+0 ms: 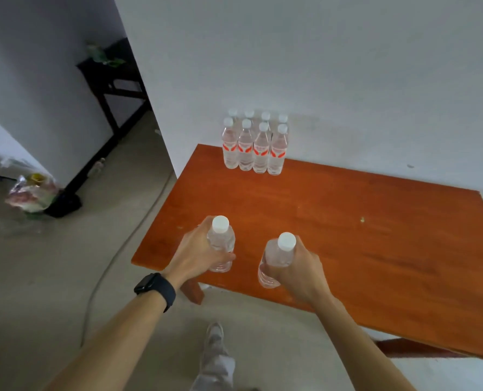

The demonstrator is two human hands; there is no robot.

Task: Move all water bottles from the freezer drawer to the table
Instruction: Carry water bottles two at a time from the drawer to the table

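The person is carrying two water bottles to the table (375, 221), one in each hand. The left hand (198, 251) has its fingers wrapped around the left bottle (220, 244), which stands up straight over the near corner of the table. The right hand (296, 266) has its fingers wrapped around the right bottle (277, 258), which leans a little and hangs over the near edge. I cannot tell if either bottle is touching the wood yet. A group of eight bottles (253, 145) with white caps and red labels already stands in two rows at the far edge of the table, up against the wall (319, 66). So this looks like the putting-down step, with a good part of the job done, but the freezer drawer is not in view, so I cannot say how many bottles are left in it. Next, I think both bottles need to go forward and down until they stand flat, maybe close to the group, and the leaning one should be set straight first so it does not tip over. Then the fingers can let go. The table is smooth orange-brown wood with lots of bare room. The floor (51, 263) is pale grey, and a thin cable (113, 261) lies across it. A dark side table (108, 77) stands farther back on the left. A black watch (155, 289) is on the left wrist.
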